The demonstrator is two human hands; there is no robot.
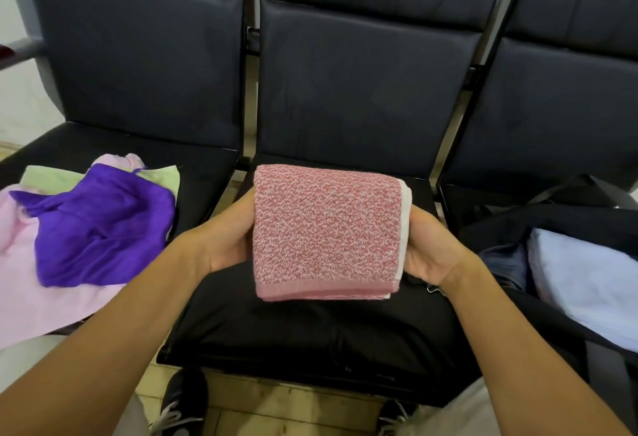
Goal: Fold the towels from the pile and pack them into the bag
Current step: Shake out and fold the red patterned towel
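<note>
Pale tiled floor showed at six o'clock, with a dark shoe beside each light-trousered knee. Above that, over the front of the middle seat of the black padded bench, the folded pink towel was held level between both hands. Its speckled pink-and-white face lay uppermost, a plain pink hem along the near edge and a white layer peeking out on the right side. At nine o'clock of the towel the left hand gripped its edge, fingers curled under the cloth. At three o'clock the right hand gripped the opposite edge the same way.

Farther left, at nine o'clock, the pile lay on the left seat: a purple towel crumpled over a light pink towel, with a pale green towel behind. At three o'clock the dark bag sat open on the right seat, a light blue towel folded inside. Beyond, at twelve o'clock, rose the black seat backs.
</note>
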